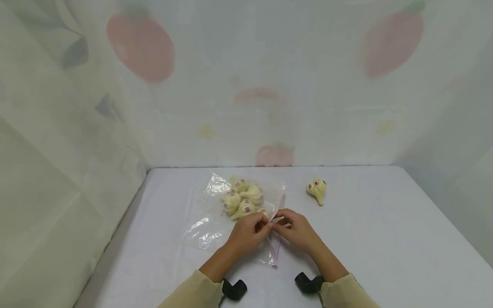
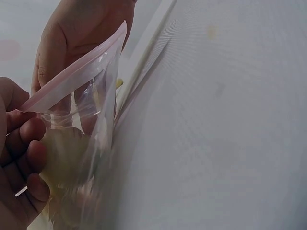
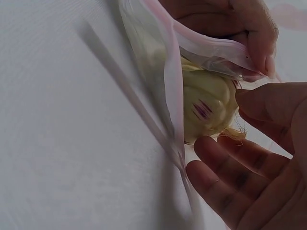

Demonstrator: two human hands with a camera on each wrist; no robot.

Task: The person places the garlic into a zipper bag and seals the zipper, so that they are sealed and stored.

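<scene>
A clear zip bag (image 1: 206, 233) with a pink zip edge lies on the table, several pale garlic bulbs (image 1: 252, 194) with purple marks inside. My left hand (image 1: 246, 233) pinches the pink edge (image 2: 72, 72) between thumb and finger; its other fingers curl beside the film. My right hand (image 1: 296, 229) is at the bag's mouth, thumb close to the left thumb. In the right wrist view a garlic bulb (image 3: 206, 103) sits in the opening, between the thumb and fingers (image 3: 211, 153) of the right hand. Clear film covers part of these fingers in the left wrist view.
One more garlic bulb (image 1: 317, 190) lies outside the bag, to the right at the back of the white table (image 1: 385, 239). Patterned cloth walls (image 1: 323, 85) stand behind and at both sides. Black curved pieces (image 1: 235, 290) sit by both sleeve cuffs.
</scene>
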